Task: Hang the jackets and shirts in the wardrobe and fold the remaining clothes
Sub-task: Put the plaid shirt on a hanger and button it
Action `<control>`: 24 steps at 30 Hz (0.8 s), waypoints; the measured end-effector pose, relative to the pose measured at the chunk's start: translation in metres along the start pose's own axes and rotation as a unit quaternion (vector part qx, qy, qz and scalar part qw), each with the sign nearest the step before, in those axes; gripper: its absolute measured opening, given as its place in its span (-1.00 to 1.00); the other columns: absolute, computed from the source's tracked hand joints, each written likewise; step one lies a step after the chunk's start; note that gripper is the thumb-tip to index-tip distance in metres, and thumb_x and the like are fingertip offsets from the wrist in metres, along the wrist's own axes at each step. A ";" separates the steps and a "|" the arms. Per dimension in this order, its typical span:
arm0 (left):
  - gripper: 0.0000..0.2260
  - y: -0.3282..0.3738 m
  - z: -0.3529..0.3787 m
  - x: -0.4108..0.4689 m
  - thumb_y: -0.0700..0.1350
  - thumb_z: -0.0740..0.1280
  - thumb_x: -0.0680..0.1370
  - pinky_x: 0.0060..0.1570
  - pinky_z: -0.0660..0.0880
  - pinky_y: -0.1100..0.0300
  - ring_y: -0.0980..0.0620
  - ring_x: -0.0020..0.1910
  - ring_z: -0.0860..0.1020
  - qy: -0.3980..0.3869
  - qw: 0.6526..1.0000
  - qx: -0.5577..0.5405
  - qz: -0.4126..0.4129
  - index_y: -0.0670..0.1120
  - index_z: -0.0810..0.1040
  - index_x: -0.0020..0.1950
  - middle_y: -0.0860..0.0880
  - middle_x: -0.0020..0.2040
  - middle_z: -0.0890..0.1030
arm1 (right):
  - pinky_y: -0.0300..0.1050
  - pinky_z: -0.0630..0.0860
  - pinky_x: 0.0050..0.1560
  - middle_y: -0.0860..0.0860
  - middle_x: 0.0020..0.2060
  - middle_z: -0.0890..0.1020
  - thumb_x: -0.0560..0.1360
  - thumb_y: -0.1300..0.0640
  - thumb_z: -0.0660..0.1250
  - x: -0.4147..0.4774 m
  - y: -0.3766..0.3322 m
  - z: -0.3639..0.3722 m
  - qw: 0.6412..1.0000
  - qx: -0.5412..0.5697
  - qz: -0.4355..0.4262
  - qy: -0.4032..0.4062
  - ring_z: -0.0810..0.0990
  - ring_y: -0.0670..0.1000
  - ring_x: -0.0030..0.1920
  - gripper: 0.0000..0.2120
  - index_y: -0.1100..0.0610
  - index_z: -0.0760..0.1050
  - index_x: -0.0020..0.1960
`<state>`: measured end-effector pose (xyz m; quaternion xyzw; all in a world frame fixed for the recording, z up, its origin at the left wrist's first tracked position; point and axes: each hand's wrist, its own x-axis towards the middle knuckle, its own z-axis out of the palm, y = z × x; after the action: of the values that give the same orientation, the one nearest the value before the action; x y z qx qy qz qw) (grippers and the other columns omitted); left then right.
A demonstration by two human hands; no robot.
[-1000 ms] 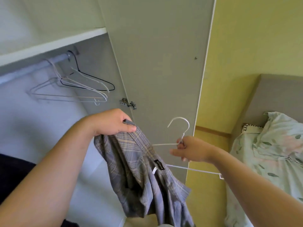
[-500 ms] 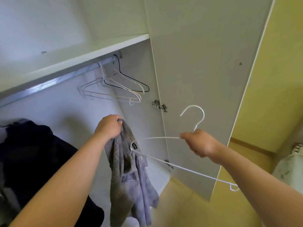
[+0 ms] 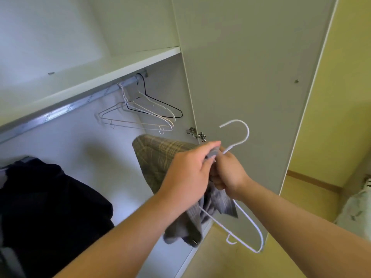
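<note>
Centre frame, your left hand (image 3: pixel 188 174) pinches the plaid shirt (image 3: pixel 160 157) at its top edge — your right hand (image 3: pixel 229 177) grips the white hanger (image 3: pixel 248 132) below its hook (hands close together), under the wardrobe rail (image 3: pixel 60 113) at upper left.

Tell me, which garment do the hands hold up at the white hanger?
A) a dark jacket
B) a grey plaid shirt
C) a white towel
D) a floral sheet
B: the left hand pinches the grey plaid shirt right beside the neck of the white hanger, which the right hand grips.
</note>
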<state>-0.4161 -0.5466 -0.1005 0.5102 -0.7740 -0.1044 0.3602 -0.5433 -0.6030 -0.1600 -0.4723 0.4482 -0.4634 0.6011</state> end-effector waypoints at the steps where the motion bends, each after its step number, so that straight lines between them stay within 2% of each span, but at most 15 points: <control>1: -0.67 0.000 0.000 0.001 -0.11 0.32 0.65 0.02 0.46 0.46 0.21 0.01 0.61 -0.003 1.000 0.010 0.008 0.09 0.56 0.41 0.14 0.06 0.71 | -0.26 0.10 -0.50 -0.03 -0.53 0.21 0.62 -0.04 0.09 -0.001 0.000 0.001 0.999 0.041 0.009 0.006 0.12 -0.02 -0.55 -0.55 -0.01 0.32 -0.43; 3: -0.64 -0.006 0.000 0.007 -0.03 0.33 0.65 0.29 0.43 0.29 0.13 0.29 0.55 -0.011 0.999 0.041 0.013 0.02 0.52 0.46 0.06 0.34 0.61 | -0.23 0.11 -0.50 0.00 -0.54 0.20 0.57 -0.06 0.10 -0.001 0.001 0.002 0.997 0.066 -0.003 0.037 0.11 -0.02 -0.54 -0.58 -0.01 0.26 -0.46; 5: -0.56 -0.015 -0.002 0.014 0.13 0.34 0.61 0.39 0.37 0.19 0.08 0.42 0.45 -0.034 0.997 0.076 0.001 0.05 0.49 0.46 0.05 0.46 0.50 | -0.24 0.12 -0.51 -0.01 -0.56 0.20 0.47 -0.05 0.13 -0.002 -0.001 0.001 0.997 0.046 -0.028 0.049 0.13 -0.01 -0.56 -0.63 -0.02 0.24 -0.50; 7: -0.53 -0.026 -0.005 0.021 0.25 0.38 0.53 0.25 0.48 0.09 0.03 0.33 0.52 -0.051 0.990 0.131 -0.003 0.15 0.47 0.40 0.12 0.40 0.53 | -0.26 0.11 -0.51 -0.03 -0.56 0.18 0.42 -0.03 0.17 -0.003 -0.002 0.001 0.998 0.053 -0.033 0.031 0.10 -0.02 -0.55 -0.64 -0.02 0.21 -0.52; 9: -0.58 -0.038 -0.008 0.024 0.32 0.37 0.48 -0.02 0.49 0.09 -0.03 0.14 0.61 -0.046 0.965 0.257 0.028 0.19 0.47 0.26 0.18 0.19 0.61 | -0.26 0.08 -0.49 -0.02 -0.52 0.15 0.36 -0.02 0.20 -0.004 -0.003 0.000 0.996 0.089 -0.015 0.023 0.06 -0.02 -0.52 -0.67 -0.04 0.16 -0.50; 10: -0.60 -0.044 -0.009 0.026 0.34 0.34 0.48 0.00 0.43 0.08 -0.04 0.15 0.58 -0.038 0.952 0.300 0.054 0.18 0.49 0.22 0.20 0.14 0.62 | -0.24 0.06 -0.49 0.00 -0.50 0.14 0.34 -0.03 0.21 -0.004 -0.004 -0.002 0.995 0.102 -0.009 0.017 0.04 -0.01 -0.50 -0.69 -0.02 0.13 -0.45; 13: -0.60 -0.066 -0.002 0.034 0.26 0.21 0.60 0.46 0.15 -0.11 -0.03 0.40 0.42 -0.043 0.955 0.276 0.097 0.02 0.60 0.20 0.10 0.17 0.62 | -0.18 0.01 -0.46 0.05 -0.42 0.12 0.34 -0.04 0.17 -0.005 -0.004 -0.009 0.994 0.104 0.017 -0.026 0.00 0.01 -0.44 -0.70 0.04 0.06 -0.30; 14: -0.59 -0.072 -0.001 0.037 0.24 0.16 0.63 0.53 0.06 -0.13 -0.03 0.34 0.46 -0.063 0.970 0.222 0.075 -0.04 0.61 0.13 0.03 0.11 0.63 | -0.16 0.00 -0.45 0.07 -0.42 0.14 0.37 -0.04 0.14 -0.005 -0.002 -0.010 0.993 0.107 0.030 -0.044 0.00 0.02 -0.43 -0.73 0.05 0.08 -0.30; 15: -0.57 -0.075 0.000 0.040 0.22 0.12 0.64 0.53 0.11 -0.15 -0.04 0.20 0.53 -0.086 0.983 0.153 0.045 -0.08 0.60 0.04 -0.01 0.00 0.63 | -0.16 0.02 -0.45 0.09 -0.43 0.20 0.41 -0.01 0.10 -0.006 -0.001 -0.011 0.991 0.116 0.041 -0.060 0.03 0.02 -0.44 -0.77 0.07 0.14 -0.33; 16: -0.56 -0.077 0.002 0.042 0.23 0.13 0.64 0.42 0.30 -0.16 -0.06 0.02 0.58 -0.093 0.991 0.095 0.031 -0.10 0.58 -0.06 -0.03 -0.12 0.62 | -0.17 0.09 -0.47 0.12 -0.45 0.29 0.44 0.02 0.07 -0.005 0.001 -0.011 0.988 0.131 0.050 -0.065 0.10 0.03 -0.48 -0.75 0.10 0.26 -0.36; 17: -0.56 -0.077 0.005 0.043 0.24 0.16 0.62 0.19 0.46 -0.14 -0.06 -0.15 0.58 -0.073 0.995 0.062 0.039 -0.09 0.54 -0.16 -0.02 -0.23 0.59 | -0.18 0.19 -0.48 0.17 -0.46 0.39 0.47 0.05 0.06 -0.005 0.002 -0.011 0.986 0.144 0.058 -0.061 0.21 0.06 -0.51 -0.71 0.14 0.38 -0.35; 18: -0.58 -0.076 0.008 0.043 0.26 0.20 0.60 -0.01 0.51 -0.10 -0.03 -0.26 0.55 -0.043 0.996 0.051 0.058 -0.05 0.50 -0.24 0.04 -0.33 0.54 | -0.17 0.31 -0.48 0.22 -0.44 0.49 0.49 0.10 0.07 -0.005 0.002 -0.012 0.985 0.150 0.063 -0.054 0.34 0.09 -0.51 -0.69 0.19 0.47 -0.30; 19: -0.58 -0.073 0.010 0.043 0.30 0.22 0.59 -0.10 0.50 -0.06 0.02 -0.32 0.50 -0.017 0.995 0.056 0.078 0.02 0.45 -0.29 0.10 -0.38 0.48 | -0.15 0.41 -0.46 0.24 -0.39 0.56 0.50 0.15 0.09 -0.005 0.002 -0.013 0.987 0.141 0.065 -0.045 0.46 0.12 -0.48 -0.70 0.24 0.52 -0.25; 21: -0.58 -0.067 0.014 0.044 0.42 0.16 0.56 -0.10 0.39 0.01 0.07 -0.31 0.43 0.010 0.991 0.084 0.107 0.16 0.36 -0.34 0.19 -0.42 0.37 | -0.12 0.52 -0.37 0.19 -0.31 0.64 0.48 0.29 0.16 -0.006 0.005 -0.017 0.996 0.072 0.051 -0.020 0.60 0.09 -0.37 -0.78 0.23 0.59 -0.18; 24: -0.49 -0.060 0.021 0.047 0.55 0.12 0.46 -0.09 0.29 0.03 0.06 -0.27 0.39 -0.001 0.984 0.121 0.130 0.15 0.35 -0.38 0.20 -0.42 0.32 | -0.12 0.51 -0.28 0.06 -0.35 0.59 0.44 0.36 0.21 -0.006 0.017 -0.024 0.997 -0.035 0.059 -0.024 0.57 0.01 -0.33 -0.78 0.14 0.58 -0.18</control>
<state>-0.3977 -0.6191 -0.1258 0.4446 -0.8411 0.0377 0.3058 -0.5651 -0.5983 -0.1793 -0.4772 0.4767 -0.3996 0.6208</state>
